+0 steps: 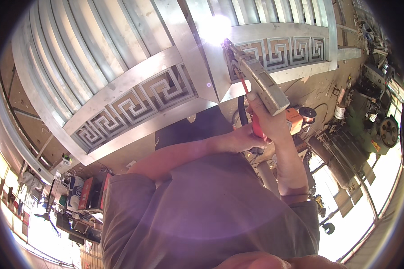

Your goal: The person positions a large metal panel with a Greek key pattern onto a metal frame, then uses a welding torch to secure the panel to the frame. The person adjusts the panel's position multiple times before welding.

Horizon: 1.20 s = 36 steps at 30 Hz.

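Observation:
A handheld welder (258,127) with a red body is gripped in both my hands, its front end pointing up and away. My left hand (247,138) is wrapped round the red part. Just right of it, my right hand (271,123) is closed on the tool, thumb uppermost. A scuffed, tan-grey boxy metal piece (269,87) lies along the tool above my right hand; how it is attached is hidden. A white welding arc (215,30) glares at the tip, on the bare metal gate (197,78), and its glare hides the joint there.
Greek-key panels (130,107) and long slats (90,40) fill the gate frames. An orange box (294,120) and a dark spool (307,114) are right of my hands. Green machinery (381,134) stands far right. A red case (92,193) lies at left among cluttered tools.

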### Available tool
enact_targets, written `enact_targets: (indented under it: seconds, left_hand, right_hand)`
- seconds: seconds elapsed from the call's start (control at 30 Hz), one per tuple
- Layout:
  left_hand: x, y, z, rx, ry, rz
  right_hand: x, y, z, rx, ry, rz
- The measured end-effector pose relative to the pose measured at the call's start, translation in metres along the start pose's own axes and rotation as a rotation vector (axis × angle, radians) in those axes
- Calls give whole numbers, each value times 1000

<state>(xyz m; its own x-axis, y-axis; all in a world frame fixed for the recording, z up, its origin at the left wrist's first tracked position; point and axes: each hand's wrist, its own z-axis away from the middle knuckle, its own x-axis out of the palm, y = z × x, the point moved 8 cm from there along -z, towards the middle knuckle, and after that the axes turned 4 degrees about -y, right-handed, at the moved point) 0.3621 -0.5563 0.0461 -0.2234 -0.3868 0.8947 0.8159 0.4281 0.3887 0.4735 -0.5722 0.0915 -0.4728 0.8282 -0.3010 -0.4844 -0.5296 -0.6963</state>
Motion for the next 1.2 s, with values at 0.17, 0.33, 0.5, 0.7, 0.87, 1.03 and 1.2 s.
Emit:
enact_targets:
  seconds: [0.17,0.33,0.5,0.7,0.87,1.03,1.2]
  left_hand:
    - [-1,-5,1,-50,5,-53]
    - [-2,-18,-3,-101,8,-2]
    - [-3,-23,-5,-73,-6,-35]
    - [-4,-29,-6,-76,11,-52]
    - [-4,-34,-8,-91,0,-72]
    - [-4,-38,-7,-106,17,-79]
    - [-4,-42,-8,-131,1,-137]
  right_hand:
    - [0,1,2,12,6,-9]
    - [-2,0,4,2,13,-4]
    - [-2,2,4,-6,8,19]
    - [-3,9,8,35,3,-4]
    - [-3,9,9,-1,2,23]
    - [-3,11,11,10,13,26]
    - [-3,9,13,14,26,34]
